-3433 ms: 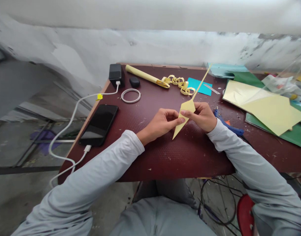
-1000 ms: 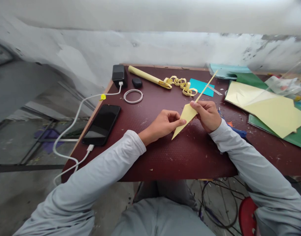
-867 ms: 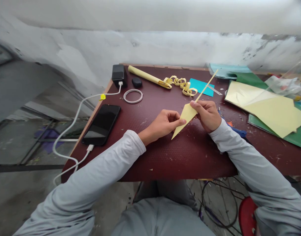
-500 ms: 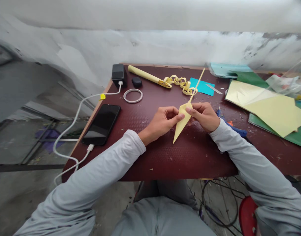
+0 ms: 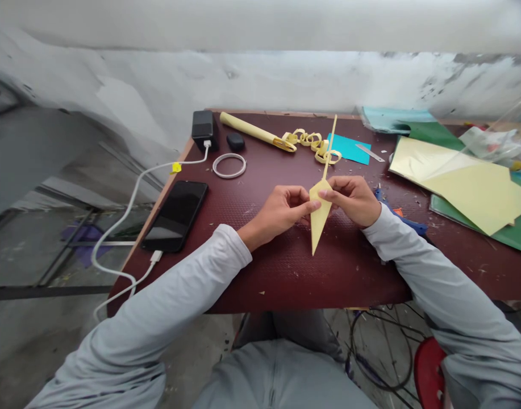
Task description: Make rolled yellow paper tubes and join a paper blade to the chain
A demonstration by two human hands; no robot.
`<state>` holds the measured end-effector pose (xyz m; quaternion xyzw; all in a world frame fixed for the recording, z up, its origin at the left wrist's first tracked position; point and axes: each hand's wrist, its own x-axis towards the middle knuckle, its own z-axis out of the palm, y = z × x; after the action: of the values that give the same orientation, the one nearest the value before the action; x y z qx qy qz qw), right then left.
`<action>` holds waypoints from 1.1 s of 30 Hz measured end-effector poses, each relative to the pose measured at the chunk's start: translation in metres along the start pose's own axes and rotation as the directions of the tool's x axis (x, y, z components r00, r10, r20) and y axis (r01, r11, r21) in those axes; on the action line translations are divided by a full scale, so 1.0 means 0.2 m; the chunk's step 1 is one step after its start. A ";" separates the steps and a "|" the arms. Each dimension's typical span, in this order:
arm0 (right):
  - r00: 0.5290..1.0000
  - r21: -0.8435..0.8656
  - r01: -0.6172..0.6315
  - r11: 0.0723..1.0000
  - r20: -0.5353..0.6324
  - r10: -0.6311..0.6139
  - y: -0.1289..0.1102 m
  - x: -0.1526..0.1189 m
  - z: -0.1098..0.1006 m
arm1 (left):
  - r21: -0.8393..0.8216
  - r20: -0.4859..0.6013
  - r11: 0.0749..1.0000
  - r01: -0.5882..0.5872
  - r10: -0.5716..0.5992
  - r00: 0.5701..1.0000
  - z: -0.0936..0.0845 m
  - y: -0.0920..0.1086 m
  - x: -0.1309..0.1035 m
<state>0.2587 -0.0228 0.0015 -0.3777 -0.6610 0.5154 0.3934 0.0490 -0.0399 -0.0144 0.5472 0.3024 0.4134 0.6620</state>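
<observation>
Between both hands is a pale yellow folded-paper piece, kite-shaped, with its sharp tip toward me and a thin paper strip rising from its far end. My left hand pinches its left edge, thumb on top. From the right side, my right hand pinches it too, thumb lying on the upper face; the fingers beneath are partly hidden. Beyond the strip lies a chain of curled yellow paper loops, which joins or touches a rolled yellow paper tube. A blue glue gun rests beside my right wrist, partly covered.
A black phone with a white cable, a black charger, a small black case and a white ring are at left. A blade lies by blue paper. Yellow sheets and green sheets are stacked right.
The folded paper has turned between my fingers: its near tip has swung right and its far strip left, so it stands more upright in view. Both hands stay nearly in place.
</observation>
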 end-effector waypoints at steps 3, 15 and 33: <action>1.000 -0.042 0.006 0.999 0.015 -0.005 0.00 0.00 -0.01 | -0.004 0.007 1.000 0.029 -0.029 1.000 0.00 0.00 0.00; 0.994 -0.050 -0.081 0.995 0.067 0.085 0.02 0.01 -0.01 | -0.008 -0.050 1.000 -0.007 0.006 0.999 0.00 0.01 0.00; 0.987 -0.055 -0.104 0.993 0.117 0.110 0.02 0.01 0.00 | -0.007 -0.125 0.999 -0.044 0.043 0.991 0.00 0.00 0.02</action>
<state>0.2589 -0.0210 -0.0027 -0.3905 -0.6745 0.5413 0.3156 0.0519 -0.0360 -0.0149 0.5234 0.3293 0.4627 0.6352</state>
